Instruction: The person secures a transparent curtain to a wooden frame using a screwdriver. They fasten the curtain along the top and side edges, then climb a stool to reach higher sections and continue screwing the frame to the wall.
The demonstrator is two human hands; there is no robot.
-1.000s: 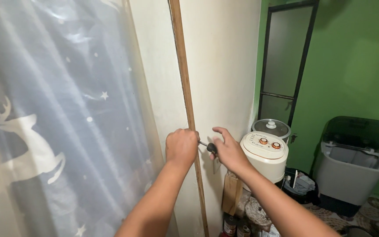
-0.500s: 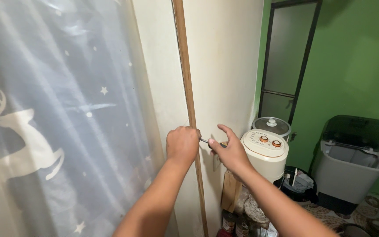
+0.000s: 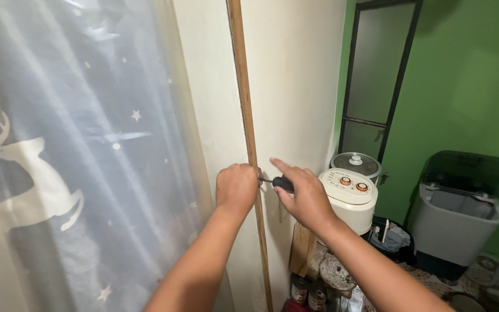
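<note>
A narrow wooden strip (image 3: 244,92) runs upright down a cream wall (image 3: 290,86). My left hand (image 3: 236,188) is closed in a fist against the strip at waist height; what it pinches is hidden. My right hand (image 3: 302,193) grips the dark handle of a screwdriver (image 3: 279,183), whose thin metal shaft points left into the strip just beside my left fist. My right index finger lies stretched along the tool.
A sheer curtain (image 3: 70,150) with white deer and stars hangs at the left. Right of the wall stand a white cooker (image 3: 350,199) with two knobs, a lidded pot (image 3: 355,164), a grey bin (image 3: 460,211), a dark-framed door (image 3: 376,75) and a green wall (image 3: 469,81). Cans and clutter sit on the floor below.
My right hand has turned on the screwdriver handle: the fingers, spread before, now wrap over it. Both hands sit slightly higher in view; the left fist stays on the strip.
</note>
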